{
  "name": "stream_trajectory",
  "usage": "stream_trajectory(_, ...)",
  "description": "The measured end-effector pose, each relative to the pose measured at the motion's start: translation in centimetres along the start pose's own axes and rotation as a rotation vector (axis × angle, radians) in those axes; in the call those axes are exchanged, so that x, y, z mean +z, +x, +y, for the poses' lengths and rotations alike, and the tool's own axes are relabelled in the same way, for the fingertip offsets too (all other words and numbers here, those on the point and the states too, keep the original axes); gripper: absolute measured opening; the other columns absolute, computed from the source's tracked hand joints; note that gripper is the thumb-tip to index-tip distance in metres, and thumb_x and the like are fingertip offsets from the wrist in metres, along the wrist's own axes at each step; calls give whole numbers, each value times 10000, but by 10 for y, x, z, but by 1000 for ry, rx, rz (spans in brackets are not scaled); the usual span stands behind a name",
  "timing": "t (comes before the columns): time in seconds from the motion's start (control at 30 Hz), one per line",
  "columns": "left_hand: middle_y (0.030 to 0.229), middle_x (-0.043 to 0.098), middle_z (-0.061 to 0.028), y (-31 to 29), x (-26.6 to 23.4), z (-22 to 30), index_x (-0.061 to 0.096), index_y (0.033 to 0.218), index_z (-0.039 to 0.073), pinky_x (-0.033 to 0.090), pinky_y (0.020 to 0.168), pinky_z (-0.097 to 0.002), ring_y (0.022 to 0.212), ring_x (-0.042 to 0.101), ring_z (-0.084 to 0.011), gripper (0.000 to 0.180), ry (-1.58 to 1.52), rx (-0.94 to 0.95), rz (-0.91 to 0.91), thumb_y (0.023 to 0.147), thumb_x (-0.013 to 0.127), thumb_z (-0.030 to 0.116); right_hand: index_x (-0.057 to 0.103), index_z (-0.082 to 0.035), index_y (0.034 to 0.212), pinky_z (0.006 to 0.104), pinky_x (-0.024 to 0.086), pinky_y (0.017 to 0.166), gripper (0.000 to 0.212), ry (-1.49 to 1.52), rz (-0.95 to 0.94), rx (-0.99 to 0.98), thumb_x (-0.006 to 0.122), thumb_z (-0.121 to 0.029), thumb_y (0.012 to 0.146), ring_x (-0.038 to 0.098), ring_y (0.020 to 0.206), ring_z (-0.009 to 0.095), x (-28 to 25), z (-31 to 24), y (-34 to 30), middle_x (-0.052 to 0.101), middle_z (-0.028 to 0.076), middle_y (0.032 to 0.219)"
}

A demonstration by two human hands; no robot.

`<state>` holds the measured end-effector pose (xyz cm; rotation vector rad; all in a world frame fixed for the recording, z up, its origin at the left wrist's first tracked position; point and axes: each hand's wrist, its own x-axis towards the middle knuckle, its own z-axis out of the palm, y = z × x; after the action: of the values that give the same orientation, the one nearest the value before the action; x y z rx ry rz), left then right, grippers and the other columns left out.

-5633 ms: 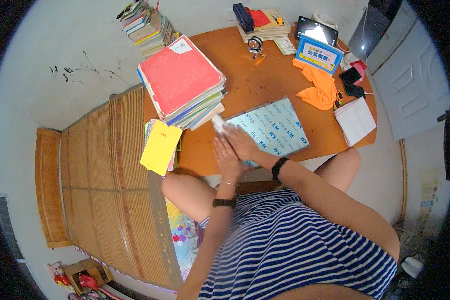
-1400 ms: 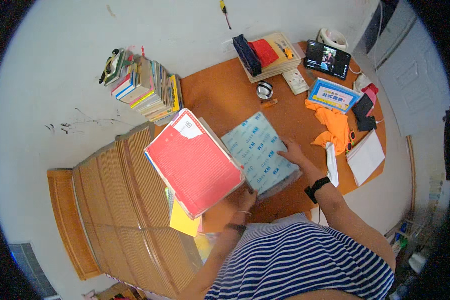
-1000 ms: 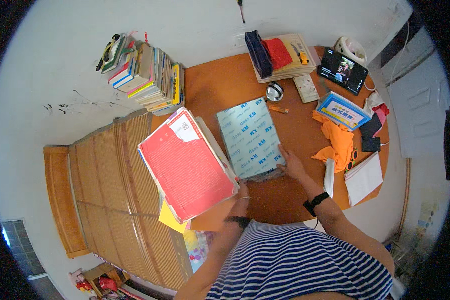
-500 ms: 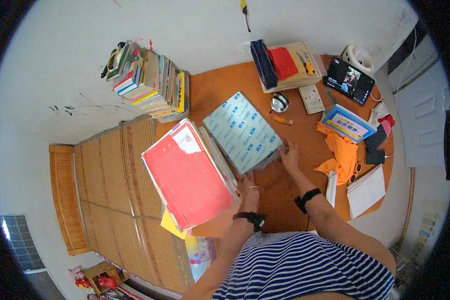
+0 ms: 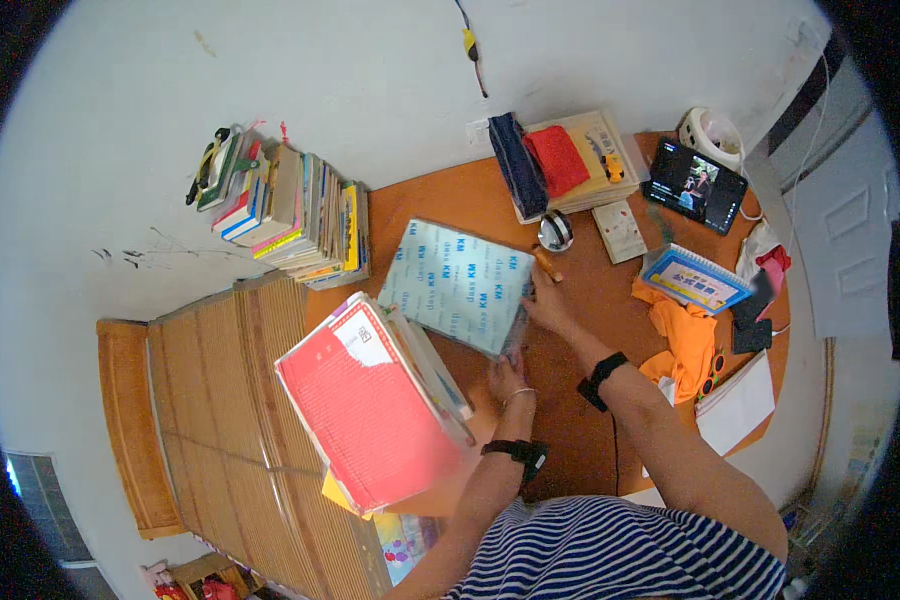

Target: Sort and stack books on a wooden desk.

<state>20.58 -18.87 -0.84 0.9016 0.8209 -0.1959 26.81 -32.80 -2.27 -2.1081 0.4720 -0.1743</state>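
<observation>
A flat rectangular pack in pale blue printed wrapping (image 5: 455,285), with clear plastic along its near right edge, lies turned on the brown table. My left hand (image 5: 510,377) is at its near corner, fingers closed on the edge. At the pack's right end, my right hand (image 5: 548,305) has its fingers bent round the edge; the fingertips are partly hidden. Left of the pack stands a pile of books topped by a red-covered one (image 5: 370,415). Just beyond my right hand lies a small orange-brown object (image 5: 547,265).
A tall book stack (image 5: 315,215) stands at the back left. Behind the pack are a round clear object (image 5: 556,231) and folders under a dark pouch (image 5: 518,165). To the right are a lit tablet (image 5: 695,188), a desk calendar (image 5: 698,278), orange cloth (image 5: 685,335) and white paper (image 5: 735,405).
The pack has turned counterclockwise, its far corner swinging left. My right hand has moved left and slightly away with its edge. The whole view has shifted a little.
</observation>
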Motion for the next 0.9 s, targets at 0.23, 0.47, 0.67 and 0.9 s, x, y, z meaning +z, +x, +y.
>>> stream_trajectory(0.23,1017,557,-113,37,54,-11,491,1113,-35,492,706,-308,879,560,-181,228,33,78,-166,899,465,40,311,-40,1364,380,260,1052,665,189,-102,-67,614,-58,773,256,1302,361,27,-19,46,208,242,1426)
stream_trajectory(0.47,1052,549,-90,91,77,2,495,1142,-38,463,683,-259,910,536,-148,268,566,93,-296,889,471,47,357,-111,1352,436,205,1082,673,-191,23,-78,653,-212,756,216,1311,405,26,-35,62,171,202,1452)
stream_trajectory(0.67,1230,475,-141,114,56,18,329,1322,-43,455,812,-305,1000,513,-205,463,215,407,-141,878,453,6,368,-239,1357,583,243,1013,619,-619,-310,-316,604,-200,786,150,1327,414,7,-70,35,116,88,1492)
stream_trajectory(0.9,1356,347,-181,38,65,11,273,1341,-49,293,1030,-387,1231,373,-282,551,566,520,-247,879,523,117,299,-302,1377,550,246,1040,704,-607,-101,-473,588,-101,767,240,1297,414,27,-10,46,83,33,1503)
